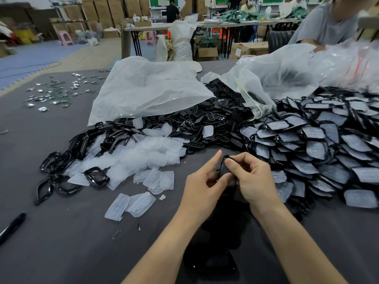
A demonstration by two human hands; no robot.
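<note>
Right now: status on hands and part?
Left hand and right hand both pinch the black part. Clear pads loose to its left, padded pile close on its right.

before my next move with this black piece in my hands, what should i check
1. Grip on the black piece: ok, the left hand and right hand both pinch it.
2. Clear pad seated in it: cannot tell, the hands cover it.
3. Reach to the loose clear pads: ok, several lie just left of the hands.
4. Reach to the empty black frames: ok, further left among the pads.
5. Room on the fitted pile: ok, it lies right beside the right hand.
</note>
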